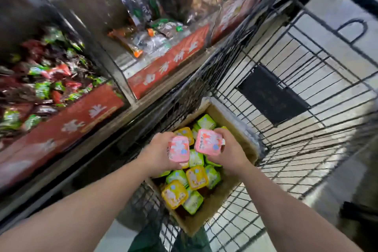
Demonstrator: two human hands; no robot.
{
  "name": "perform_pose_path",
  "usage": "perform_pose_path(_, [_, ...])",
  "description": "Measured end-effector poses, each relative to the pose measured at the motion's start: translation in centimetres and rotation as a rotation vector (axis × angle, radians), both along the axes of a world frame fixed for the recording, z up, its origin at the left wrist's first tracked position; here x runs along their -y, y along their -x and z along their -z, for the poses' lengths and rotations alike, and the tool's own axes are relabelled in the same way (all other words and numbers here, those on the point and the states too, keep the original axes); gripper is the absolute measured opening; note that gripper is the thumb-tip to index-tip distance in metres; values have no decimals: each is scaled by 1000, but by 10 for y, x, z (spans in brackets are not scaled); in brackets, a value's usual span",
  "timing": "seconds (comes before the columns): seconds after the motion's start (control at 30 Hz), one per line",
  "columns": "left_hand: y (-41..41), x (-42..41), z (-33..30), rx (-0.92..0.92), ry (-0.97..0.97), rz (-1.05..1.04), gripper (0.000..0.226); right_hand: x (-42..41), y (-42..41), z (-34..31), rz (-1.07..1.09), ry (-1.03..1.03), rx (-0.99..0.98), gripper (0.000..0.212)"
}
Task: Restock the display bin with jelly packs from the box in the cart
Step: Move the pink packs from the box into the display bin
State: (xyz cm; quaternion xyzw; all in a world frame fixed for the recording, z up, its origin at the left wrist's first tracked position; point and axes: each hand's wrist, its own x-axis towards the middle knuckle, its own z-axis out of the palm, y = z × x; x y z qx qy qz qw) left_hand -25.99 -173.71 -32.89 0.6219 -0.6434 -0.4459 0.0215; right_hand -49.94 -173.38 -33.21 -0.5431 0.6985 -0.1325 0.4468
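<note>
While over the box (221, 206) in the cart (296, 92), left hand (158, 152) clutching a pink pack (178, 149) and right hand (227, 150) clutching another pink pack (208, 141), both lifted just above the heap. Plenty left: yellow and green packs (190, 186) crowding the box, nothing yet carried across to the bins (98, 116) on the left (which bin takes the jelly cannot be told; those in view hold mixed wrapped snacks, blurred). Judged early to midway, with both packs ready to go over and many more trips needed.
</note>
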Motion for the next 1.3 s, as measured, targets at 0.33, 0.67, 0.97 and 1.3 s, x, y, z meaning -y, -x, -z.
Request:
perform_pose_path(0.33, [-55, -59, -103, -115, 186, 55, 97, -74, -58, -120, -180, 140, -60, 88])
perform_pose_path(0.67, [-217, -233, -182, -136, 329, -306, 91, -165, -219, -196, -544, 296, 77, 92])
perform_pose_path(0.97, [-416, -417, -229, -63, 409, -772, 100, -259, -466, -245, -936, 364, 188, 86])
perform_pose_path(1.3, [-708, -649, -276, 48, 505, -1165, 89, -433, -836, -259, -1218, 360, 403, 82])
